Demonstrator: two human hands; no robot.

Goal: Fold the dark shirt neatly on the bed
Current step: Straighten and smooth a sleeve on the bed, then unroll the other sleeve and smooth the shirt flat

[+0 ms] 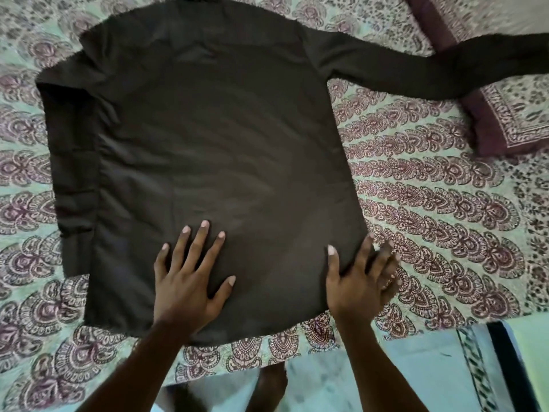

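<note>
Head view: the bed (445,221) carries the dark shirt (214,162) spread back-up at centre, one sleeve running to 2 o'clock across a pillow (511,120), the other lying down the 9 o'clock side. That far sleeve could drag and skew the body if folded without gathering it first. Left hand (190,281) presses flat with fingers splayed, gripping nothing. Right hand (361,283) lies spread over the hem corner at 5 o'clock; its blurred fingers may be curling under the edge. Collar is cut off at 12.

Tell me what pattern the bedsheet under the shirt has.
The bedsheet has maroon paisley-like rows on pale green, clearest in the head view beside the shirt.
</note>
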